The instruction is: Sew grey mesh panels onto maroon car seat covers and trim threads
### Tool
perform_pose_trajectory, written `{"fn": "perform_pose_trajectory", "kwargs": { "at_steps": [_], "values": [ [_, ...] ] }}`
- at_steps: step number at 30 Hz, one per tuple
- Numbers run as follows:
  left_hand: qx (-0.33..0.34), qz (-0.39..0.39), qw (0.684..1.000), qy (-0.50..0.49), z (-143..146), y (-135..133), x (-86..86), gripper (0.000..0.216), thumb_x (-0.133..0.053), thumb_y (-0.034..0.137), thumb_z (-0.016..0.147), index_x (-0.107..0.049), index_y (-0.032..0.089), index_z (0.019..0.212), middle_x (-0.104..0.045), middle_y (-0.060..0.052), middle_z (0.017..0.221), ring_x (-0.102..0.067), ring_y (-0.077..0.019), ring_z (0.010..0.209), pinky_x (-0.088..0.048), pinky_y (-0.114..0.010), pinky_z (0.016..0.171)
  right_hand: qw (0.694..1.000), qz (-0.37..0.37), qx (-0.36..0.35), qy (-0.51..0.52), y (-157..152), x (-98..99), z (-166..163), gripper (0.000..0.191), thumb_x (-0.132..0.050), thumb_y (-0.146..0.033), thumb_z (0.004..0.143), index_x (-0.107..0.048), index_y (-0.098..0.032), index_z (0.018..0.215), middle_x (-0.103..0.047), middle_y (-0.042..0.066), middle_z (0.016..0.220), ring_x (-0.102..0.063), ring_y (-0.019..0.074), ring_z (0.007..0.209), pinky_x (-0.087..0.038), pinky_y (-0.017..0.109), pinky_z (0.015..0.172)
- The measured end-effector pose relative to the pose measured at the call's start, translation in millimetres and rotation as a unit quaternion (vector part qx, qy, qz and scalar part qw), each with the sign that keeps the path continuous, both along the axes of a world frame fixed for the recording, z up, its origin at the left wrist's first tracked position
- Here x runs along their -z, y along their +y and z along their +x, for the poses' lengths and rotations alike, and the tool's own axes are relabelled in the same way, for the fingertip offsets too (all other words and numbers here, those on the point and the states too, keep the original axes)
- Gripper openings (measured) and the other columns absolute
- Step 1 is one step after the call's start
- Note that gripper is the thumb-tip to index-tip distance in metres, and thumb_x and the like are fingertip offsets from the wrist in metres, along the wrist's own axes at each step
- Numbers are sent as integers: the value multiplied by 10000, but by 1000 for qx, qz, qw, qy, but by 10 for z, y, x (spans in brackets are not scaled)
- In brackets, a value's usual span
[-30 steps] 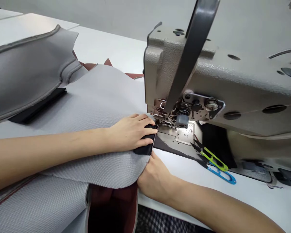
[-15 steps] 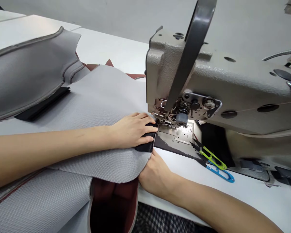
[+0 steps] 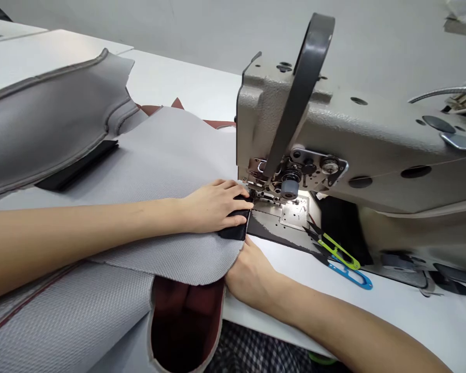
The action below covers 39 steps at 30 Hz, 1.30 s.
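Note:
My left hand [image 3: 217,206] lies palm down, fingers stretched out, on a small black strip [image 3: 235,223] on top of a grey textured fabric piece [image 3: 194,259]. Its fingertips are close to the needle area of the sewing machine [image 3: 287,129]. At the fabric's right edge, just below the black strip, is my right hand [image 3: 248,274]. Its fingers reach under the fabric and are hidden, so their grip does not show. A dark red underside [image 3: 186,321] shows through a rounded opening in the grey material at the front.
Two thread snips, one green [image 3: 341,251] and one blue [image 3: 351,274], lie right of the lit needle plate [image 3: 295,212]. A larger grey panel with piped seams [image 3: 50,124] and a folded black strip [image 3: 77,166] rest at left on the white table [image 3: 178,72].
The view has shifted slightly, moving the machine a little in the picture. Both hands and the fabric keep nearly the same place beside the needle area.

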<state>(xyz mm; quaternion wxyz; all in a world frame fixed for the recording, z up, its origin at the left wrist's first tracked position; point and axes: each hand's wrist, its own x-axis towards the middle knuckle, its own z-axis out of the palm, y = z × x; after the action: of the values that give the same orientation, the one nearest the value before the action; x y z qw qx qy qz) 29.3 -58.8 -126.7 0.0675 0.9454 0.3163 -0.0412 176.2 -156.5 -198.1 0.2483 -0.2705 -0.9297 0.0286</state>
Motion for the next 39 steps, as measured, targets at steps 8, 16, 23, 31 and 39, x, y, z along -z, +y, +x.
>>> {"fn": "perform_pose_trajectory", "kwargs": {
  "at_steps": [8,16,23,31,39],
  "values": [
    [14,33,999,-13,-37,-9,87,359,-546,418,955,-610,282,1280,-562,-58,1334,-490,-294,1233,-391,-462,1055,966,-8,246,85,332,-306,1019,233,-468,-94,913,-674,-196,952,-712,81,1014,-607,237,1061,-493,402,946],
    [46,84,995,-5,-48,-53,154,375,-525,372,969,-580,213,1305,-582,-86,1306,-451,-303,1298,-366,-474,1098,955,-4,293,49,656,-223,1140,256,-457,-238,1003,-650,-196,840,-652,56,812,-564,216,796,-445,354,782],
    [39,79,996,-19,-50,-17,137,321,-531,386,964,-628,247,1237,-574,-84,1272,-486,-290,1232,-379,-459,1085,962,22,271,27,657,-164,1189,259,-446,-85,933,-657,-210,853,-664,62,840,-567,224,828,-451,346,740],
    [41,74,996,-16,-13,20,129,310,-526,380,967,-641,234,1215,-567,-104,1271,-536,-262,1131,-406,-430,1033,950,58,303,-50,585,-202,1194,243,-482,-7,861,-636,-195,861,-685,47,866,-595,217,885,-378,368,844],
    [22,62,998,7,35,-1,22,402,-486,478,968,-629,216,1236,-569,-119,1317,-513,-307,1213,-343,-505,1089,947,60,310,-58,553,-166,1169,228,-476,-58,927,-649,-192,993,-710,73,1055,-604,234,1019,-349,420,960]
  ]
}}
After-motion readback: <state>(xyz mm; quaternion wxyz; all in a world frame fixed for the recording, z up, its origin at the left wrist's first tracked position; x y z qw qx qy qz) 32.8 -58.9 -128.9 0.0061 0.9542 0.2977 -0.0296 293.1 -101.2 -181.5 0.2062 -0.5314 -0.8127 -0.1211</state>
